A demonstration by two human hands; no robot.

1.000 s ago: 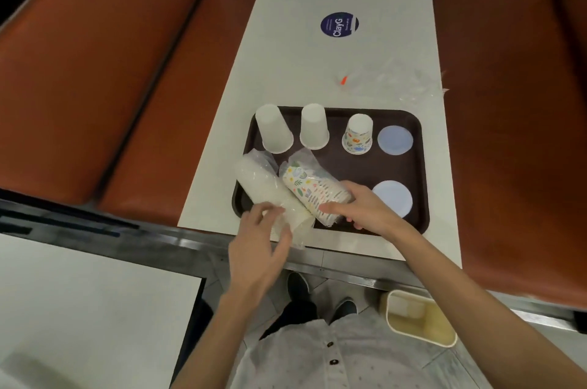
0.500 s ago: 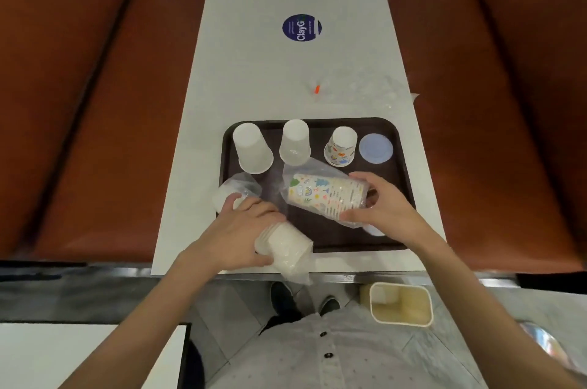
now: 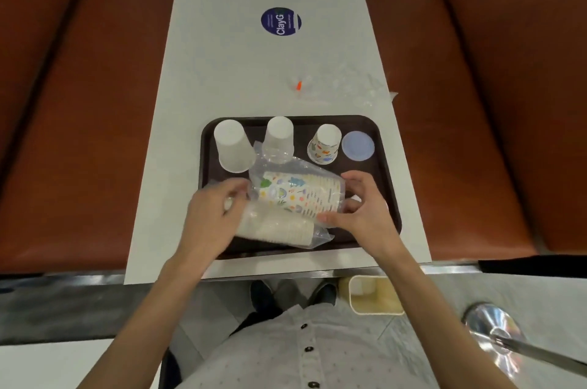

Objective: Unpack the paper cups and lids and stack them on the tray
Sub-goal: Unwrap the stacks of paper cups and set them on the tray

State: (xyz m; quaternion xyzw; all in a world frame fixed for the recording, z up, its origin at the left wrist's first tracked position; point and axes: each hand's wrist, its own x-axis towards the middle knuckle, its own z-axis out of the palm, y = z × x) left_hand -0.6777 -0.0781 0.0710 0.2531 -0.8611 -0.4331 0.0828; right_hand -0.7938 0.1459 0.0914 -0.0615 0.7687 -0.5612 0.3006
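Clear-wrapped printed paper-cup sleeve (image 3: 300,195), above dark brown tray (image 3: 378,172): right hand (image 3: 359,212) grip pinches it, left hand (image 3: 211,218) grip unclear; slick wrap may slip.

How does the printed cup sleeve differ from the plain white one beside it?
The printed sleeve carries colourful patterns; the plain sleeve is all off-white. The right hand grips the printed sleeve's wide end; the blurred left hand lies over the plain sleeve. The printed sleeve lies farther from the person than the plain sleeve. Both are nested cups on their sides in clear plastic.
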